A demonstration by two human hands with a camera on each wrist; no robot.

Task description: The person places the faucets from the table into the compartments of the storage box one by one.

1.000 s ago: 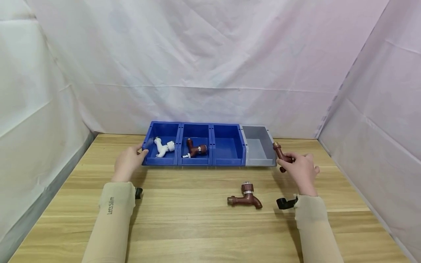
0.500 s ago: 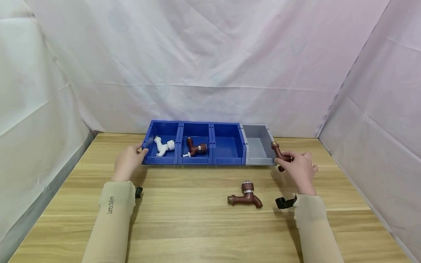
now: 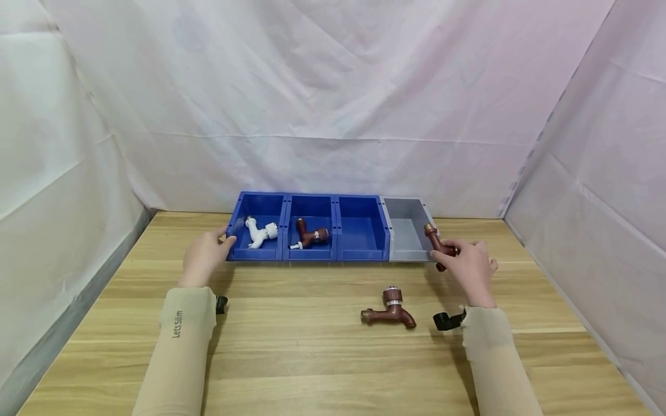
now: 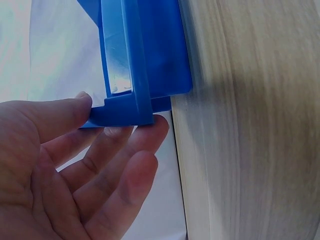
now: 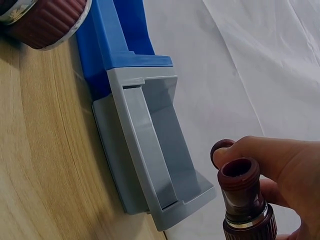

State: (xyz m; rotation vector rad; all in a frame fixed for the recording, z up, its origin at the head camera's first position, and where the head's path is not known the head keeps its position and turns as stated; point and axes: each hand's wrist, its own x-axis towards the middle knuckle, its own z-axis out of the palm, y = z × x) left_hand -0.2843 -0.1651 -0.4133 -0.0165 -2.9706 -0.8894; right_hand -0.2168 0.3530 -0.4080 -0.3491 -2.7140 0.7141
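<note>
My left hand point(image 3: 204, 254) pinches the outer edge of the leftmost blue bin point(image 3: 255, 255); the left wrist view shows the thumb on the rim point(image 4: 120, 116) and fingers against its other side. A white faucet point(image 3: 256, 234) lies in that bin, a dark red one point(image 3: 310, 236) in the blue bin beside it. In my right hand point(image 3: 470, 268) is another dark red faucet point(image 5: 242, 192), gripped with its brass-coloured threaded end up. It is at the right side of the grey bin point(image 3: 410, 254), overlapping that bin's edge in the head view.
The third blue bin point(image 3: 361, 254) joins the grey one in the row. On the wooden table point(image 3: 291, 358) in front lies a dark red faucet point(image 3: 391, 314). White cloth point(image 3: 333, 104) hangs behind and at both sides.
My right hand has shifted slightly left with its faucet, closer over the grey bin's right edge. My left hand keeps its grip on the bin, almost unmoved.
</note>
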